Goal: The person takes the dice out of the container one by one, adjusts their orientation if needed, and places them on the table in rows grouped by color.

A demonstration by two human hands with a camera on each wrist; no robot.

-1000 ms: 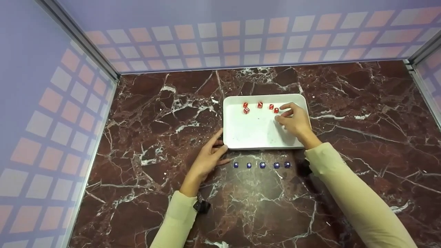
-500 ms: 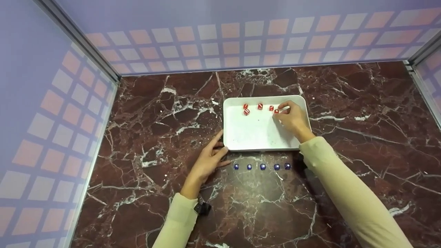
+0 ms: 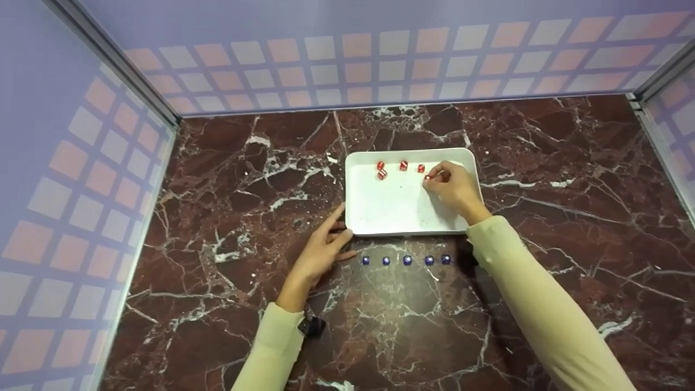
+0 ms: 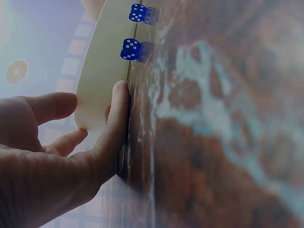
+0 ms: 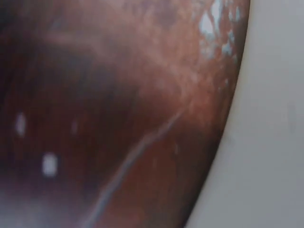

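Hands work at a white tray [image 3: 380, 209] set on a red marble counter [image 3: 543, 163], a little behind its middle. The right hand [image 3: 453, 187] reaches over the tray's near edge to its far right part, fingers curled, fingertips pinching a red die [image 3: 428, 176]. Four more red dice [image 3: 400, 167] lie along the tray's far edge, just left of that hand. The left hand [image 3: 320, 250] rests on the counter at the tray's near left corner, fingers relaxed, holding nothing; in the left wrist view its thumb [image 4: 116, 123] presses flat against the tray's wall. Five blue dice [image 3: 407, 260] sit in a row on the counter just in front of the tray's near edge, apart from each other. Both arms wear pale yellow sleeves [image 3: 548, 320]. The right wrist view shows only blurred marble and tray rim.
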